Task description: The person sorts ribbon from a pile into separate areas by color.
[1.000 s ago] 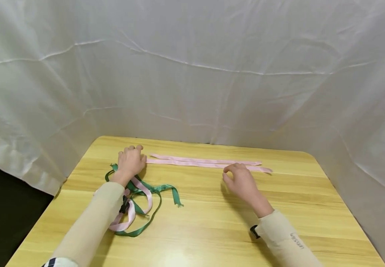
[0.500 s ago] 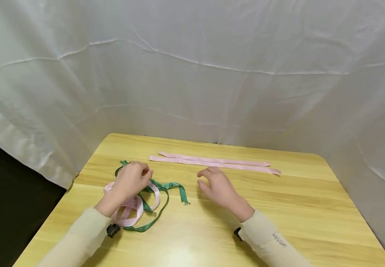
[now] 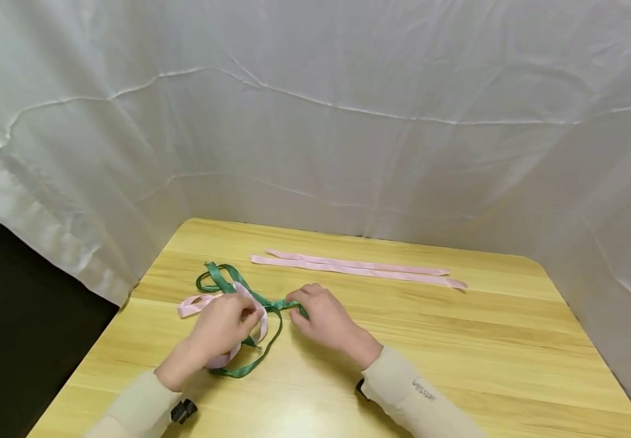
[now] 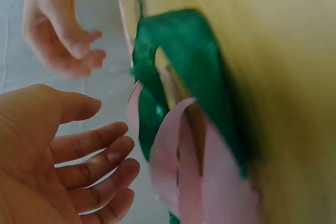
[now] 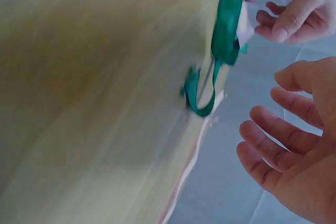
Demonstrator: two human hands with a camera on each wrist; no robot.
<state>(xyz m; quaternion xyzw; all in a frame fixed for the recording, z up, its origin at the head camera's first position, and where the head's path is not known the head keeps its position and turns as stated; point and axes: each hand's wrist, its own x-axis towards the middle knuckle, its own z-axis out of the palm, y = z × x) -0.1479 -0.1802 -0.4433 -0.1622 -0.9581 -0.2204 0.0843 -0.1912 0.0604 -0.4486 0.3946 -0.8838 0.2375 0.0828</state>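
Note:
A loose tangle of green ribbon point(image 3: 220, 280) and pink ribbon point(image 3: 191, 307) lies on the left half of the table. Over its near part hovers my left hand point(image 3: 221, 325), fingers loosely bent and the thumb apart from them. My right hand point(image 3: 323, 319) is at the right tail of the green ribbon, which overlaps its fingertips in the head view. In the right wrist view the fingers point(image 5: 278, 142) are spread and relaxed, and the green tail point(image 5: 206, 109) curls up beyond them. The left wrist view shows pink loops point(image 4: 170, 166) beyond the left fingers point(image 4: 102, 166).
Two pink ribbon strips point(image 3: 359, 269) lie side by side, stretched straight along the far part of the wooden table point(image 3: 458, 340). White cloth point(image 3: 370, 109) hangs behind the table and along its sides. A dark area point(image 3: 25, 328) is at the left.
My left hand has left the straight pink strips' left end and come back over the tangle. The right hand has moved left from the strips to the green ribbon's tail.

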